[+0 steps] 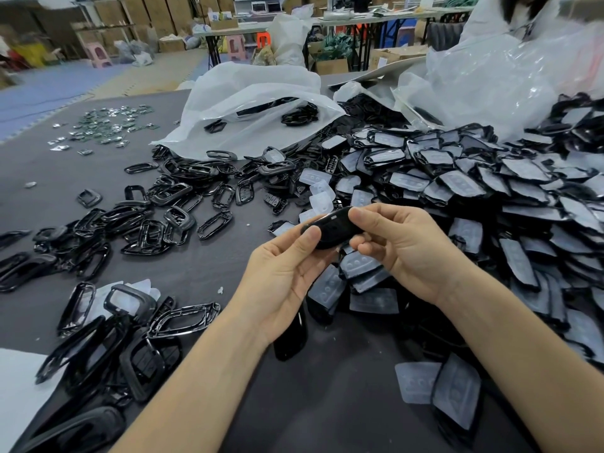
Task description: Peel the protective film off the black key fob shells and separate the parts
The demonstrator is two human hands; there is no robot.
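A glossy black key fob shell (330, 228) is held above the dark table (202, 273), between both hands. My left hand (287, 273) pinches its left end with thumb on top. My right hand (402, 243) grips its right end with thumb and curled fingers. A large heap of film-covered black shells (490, 197) spreads to the right. Separated black frames (157, 217) lie scattered to the left. Clear peeled films (318, 188) lie just beyond my hands.
An open white plastic bag (248, 106) with a few black parts lies at the back. Small metal pieces (111, 125) are spread at the far left. More black frames (108, 338) pile at the near left. Crumpled clear plastic (506, 70) rises at the back right.
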